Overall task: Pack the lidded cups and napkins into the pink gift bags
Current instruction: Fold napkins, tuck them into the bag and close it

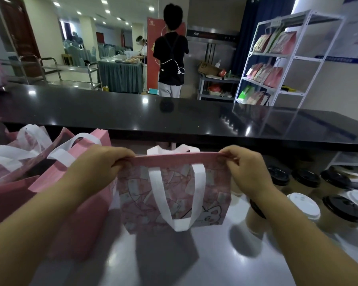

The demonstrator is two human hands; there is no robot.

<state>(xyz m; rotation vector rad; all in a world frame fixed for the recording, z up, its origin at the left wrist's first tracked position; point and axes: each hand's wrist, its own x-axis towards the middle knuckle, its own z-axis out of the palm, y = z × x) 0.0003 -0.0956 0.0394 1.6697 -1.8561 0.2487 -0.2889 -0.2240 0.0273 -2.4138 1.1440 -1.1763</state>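
Pink printed fabric gift bag (pixel 174 195) held flat by its top rim between both hands; packing of this bag not begun.

The left hand (pixel 95 170) and right hand (pixel 248 172) are each closed in a pinch on opposite ends of the rim, which runs level from one hand to the other; that is the bag's long axis. Its mouth faces up and appears pressed shut, its white strap handle (pixel 176 195) hangs down the near face, and its base rests on or just above the grey worktop (pixel 174 261). Contents cannot be seen. Beyond the left hand stand further pink bags (pixel 74 182), fill unknown. Below and outside the right hand, paper cups with black or white lids (pixel 304 207) remain unpacked. No napkins identifiable.
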